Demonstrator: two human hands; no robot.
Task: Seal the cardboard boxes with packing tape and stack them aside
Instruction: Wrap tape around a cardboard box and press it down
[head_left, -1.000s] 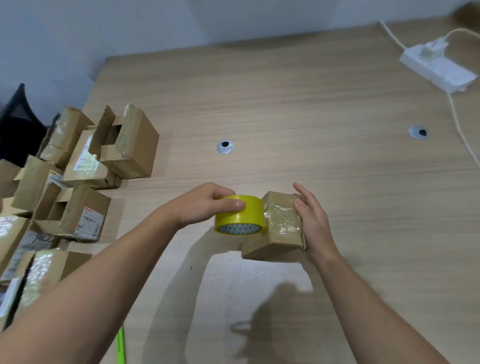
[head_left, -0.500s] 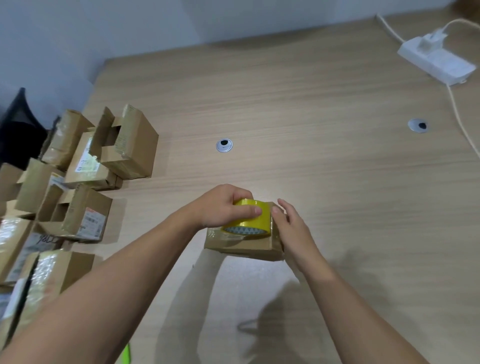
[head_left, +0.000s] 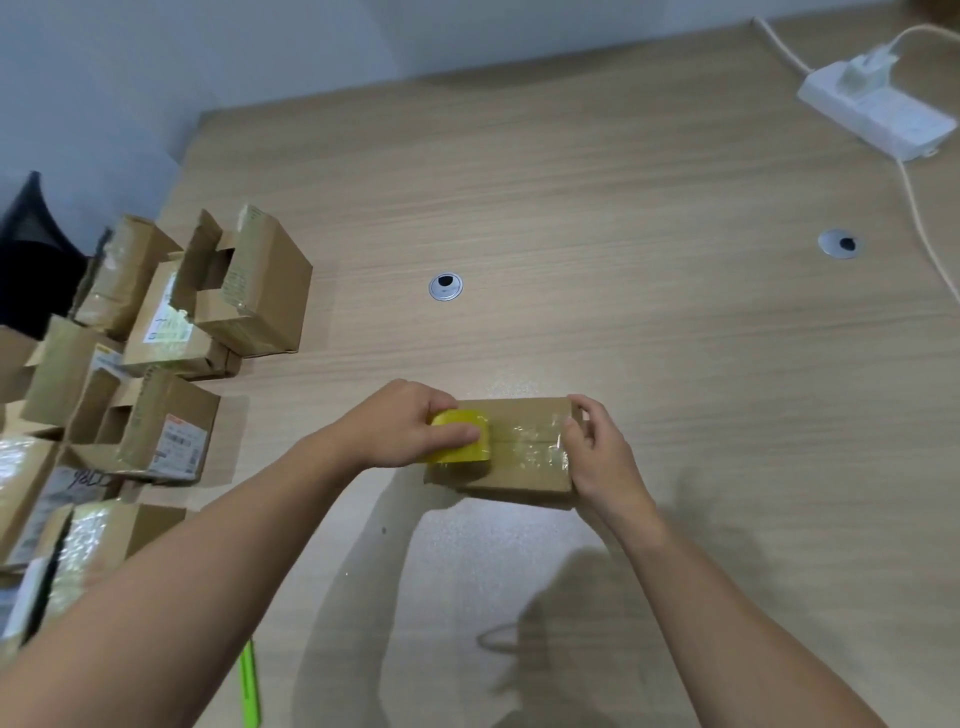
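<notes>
Left hand (head_left: 410, 426) clamps the yellow roll (head_left: 462, 441), thumb laid across its front, right on the left end of the box (head_left: 524, 467). Right hand (head_left: 597, 452) grips the box's opposite end, fingers curled over the far corner. The box looks to rest flat on the table (head_left: 597, 249) under both hands, and between the two grips a glossy tape strip (head_left: 530, 441) runs along the top seam. Out beyond the left wrist sits a pile of boxes (head_left: 156, 332), several with flaps open. Well past the right hand lies a power strip (head_left: 878, 111).
</notes>
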